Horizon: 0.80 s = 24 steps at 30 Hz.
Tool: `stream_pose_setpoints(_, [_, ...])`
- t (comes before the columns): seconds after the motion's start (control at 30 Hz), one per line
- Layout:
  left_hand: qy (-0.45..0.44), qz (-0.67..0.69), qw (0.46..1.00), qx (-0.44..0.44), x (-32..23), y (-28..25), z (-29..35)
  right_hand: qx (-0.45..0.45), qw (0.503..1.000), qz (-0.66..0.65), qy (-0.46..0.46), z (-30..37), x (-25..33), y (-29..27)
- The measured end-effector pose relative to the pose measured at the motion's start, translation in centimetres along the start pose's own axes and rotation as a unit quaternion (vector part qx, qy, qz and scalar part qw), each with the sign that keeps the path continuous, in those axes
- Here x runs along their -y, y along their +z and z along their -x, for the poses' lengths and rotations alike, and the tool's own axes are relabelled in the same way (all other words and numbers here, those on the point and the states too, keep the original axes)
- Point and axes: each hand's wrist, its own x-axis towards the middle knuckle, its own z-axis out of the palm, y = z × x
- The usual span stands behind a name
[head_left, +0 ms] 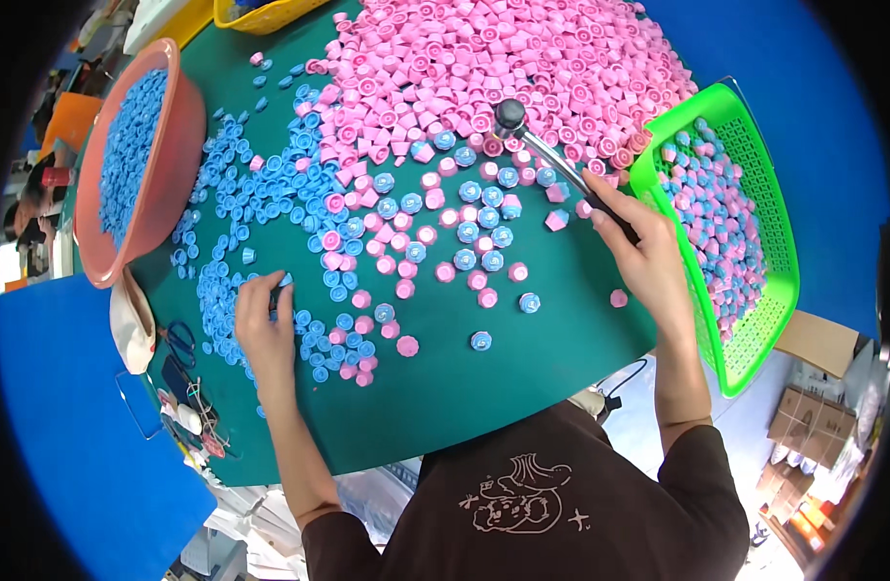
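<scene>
Hands are well apart: the left hand [265, 321] has its fingertips drawn together on what seems to be a small blue cap [286, 280], low over loose blue caps [230, 198], while the right hand [648, 254] is closed around the dark grip of a hammer [557, 161]. That rear grip leaves the shaft and black head free, angled up toward the far side, perhaps to keep them clear of the fingers; whether the head touches anything below, I cannot tell. Loose blue caps spread on the left and a heap of pink cups [522, 58] lies at the far side of the green worktop [561, 334], probably so each colour stays within reach; between them sit scattered joined pieces [469, 232], pink with blue. At the left edge, a salmon basin [185, 140] is filled with blue caps. On the right, a green mesh basket [782, 228] holds many pink-and-blue pieces [721, 228]. A yellow container [271, 17] is cut off by the upper rim, its contents unclear.
</scene>
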Motion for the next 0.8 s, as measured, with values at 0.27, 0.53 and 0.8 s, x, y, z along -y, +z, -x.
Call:
stream_pose_setpoints(0.27, [-0.040,0.050,0.997,0.036,-0.9,0.1,-0.2,-0.014,0.999,-0.047,-0.015,0.2,-0.5,-0.3])
stream_pose_setpoints(0.53, [0.047,0.074,0.996,0.005,-8.1,1.0,-6.3,-0.002,0.997,-0.075,0.008,0.2,-0.8,0.2])
stream_pose_setpoints(0.8, [0.179,0.182,0.964,0.072,-16.5,10.1,-12.1,-0.016,0.996,-0.085,-0.010,0.8,-1.8,0.2])
